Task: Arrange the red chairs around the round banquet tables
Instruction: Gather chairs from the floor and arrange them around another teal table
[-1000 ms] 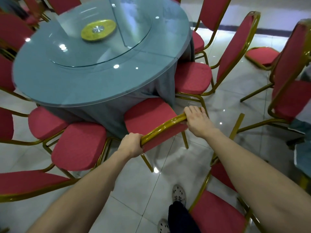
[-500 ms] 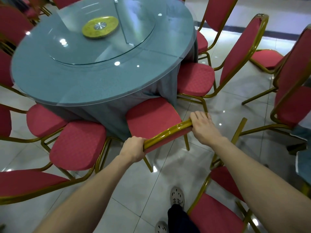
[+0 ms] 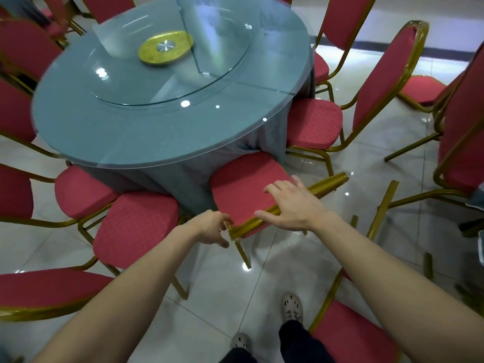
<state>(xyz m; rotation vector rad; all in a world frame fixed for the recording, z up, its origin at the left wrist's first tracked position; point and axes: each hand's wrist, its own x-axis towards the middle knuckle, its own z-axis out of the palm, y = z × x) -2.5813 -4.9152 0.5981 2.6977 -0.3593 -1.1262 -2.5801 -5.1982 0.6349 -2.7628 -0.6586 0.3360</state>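
A red chair (image 3: 243, 187) with a gold frame stands at the near edge of the round banquet table (image 3: 125, 132), its seat front under the glass rim and against the grey cloth. My right hand (image 3: 290, 205) lies flat on the chair's top rail with fingers spread. At the rail's left corner, the loosely curled fingers of my left hand (image 3: 212, 227) just touch the frame without wrapping it. More red chairs ring the table, one to the left (image 3: 136, 226) and one to the right (image 3: 314, 124).
A glass turntable with a gold hub (image 3: 165, 47) sits on the table. Loose red chairs crowd the right side (image 3: 461, 121), and another stands close behind me at lower right (image 3: 348, 341). My feet (image 3: 292, 307) are on glossy tile floor.
Both hands gripped the chair's top rail before. Now the right hand has opened flat on it, the left has loosened at the corner, and the chair sits slightly closer to the table.
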